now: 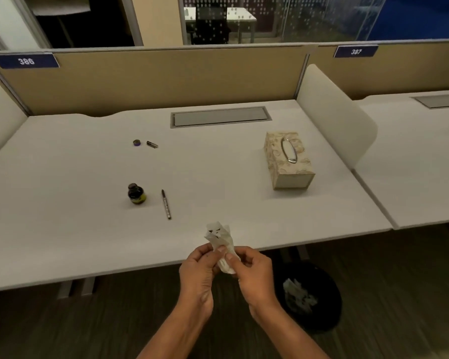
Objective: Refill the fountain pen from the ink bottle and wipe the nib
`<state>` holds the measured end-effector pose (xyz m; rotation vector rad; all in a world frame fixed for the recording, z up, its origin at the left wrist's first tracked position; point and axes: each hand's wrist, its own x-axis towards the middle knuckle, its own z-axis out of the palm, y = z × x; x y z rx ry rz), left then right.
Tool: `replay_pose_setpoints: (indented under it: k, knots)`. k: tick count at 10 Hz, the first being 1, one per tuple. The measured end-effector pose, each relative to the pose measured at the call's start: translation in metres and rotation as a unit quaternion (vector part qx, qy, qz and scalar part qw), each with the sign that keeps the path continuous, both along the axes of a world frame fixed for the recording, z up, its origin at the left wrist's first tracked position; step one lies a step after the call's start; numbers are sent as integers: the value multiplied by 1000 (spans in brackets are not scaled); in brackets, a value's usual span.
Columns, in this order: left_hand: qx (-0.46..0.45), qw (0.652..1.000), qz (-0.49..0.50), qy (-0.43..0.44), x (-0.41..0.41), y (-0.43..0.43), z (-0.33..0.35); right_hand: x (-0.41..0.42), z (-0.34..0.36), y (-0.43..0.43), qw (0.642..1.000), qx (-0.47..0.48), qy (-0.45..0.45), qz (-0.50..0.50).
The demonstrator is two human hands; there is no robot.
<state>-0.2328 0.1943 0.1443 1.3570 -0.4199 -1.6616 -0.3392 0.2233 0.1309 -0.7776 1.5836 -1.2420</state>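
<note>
A crumpled white tissue (pixel 222 242) with dark ink spots is pinched between my left hand (pixel 198 268) and my right hand (pixel 253 272) just off the desk's front edge. The fountain pen (pixel 166 204) lies uncapped on the white desk (pixel 75 229), beside the small dark ink bottle (pixel 136 193), which stands open with a yellow label. Farther back lie the bottle's cap (pixel 137 143) and the pen cap (pixel 152 144).
A patterned tissue box (pixel 288 159) stands at the right of the desk. A black waste bin (pixel 319 317) with used tissues sits on the floor under the desk's front right. A grey cable hatch (pixel 221 116) and beige partitions close the back.
</note>
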Motion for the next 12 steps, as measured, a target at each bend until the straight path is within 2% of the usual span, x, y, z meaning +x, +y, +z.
replay_pose_setpoints:
  k: [1, 2, 3, 5, 7, 10, 12]
  knots:
    - [-15, 998, -39, -44, -42, 31, -2, -51, -15, 31, 1000, 14, 25, -12]
    - [-64, 987, -70, -131, -68, 48, -1, -102, -30, 57, 996, 31, 47, -69]
    - [-106, 966, -79, -222, -76, 58, -1, -151, -51, 80, 987, 72, 74, -121]
    - [-195, 899, -125, -371, -84, 69, -17, -224, -126, 103, 949, 199, 133, -205]
    - [-221, 875, -132, -411, -92, 63, -55, -263, -205, 105, 921, 262, 200, -207]
    - [-320, 822, -144, -448, -106, 51, -97, -293, -295, 78, 910, 292, 244, -162]
    - [-413, 747, -142, -501, -113, 36, -139, -311, -348, 55, 898, 311, 284, -131]
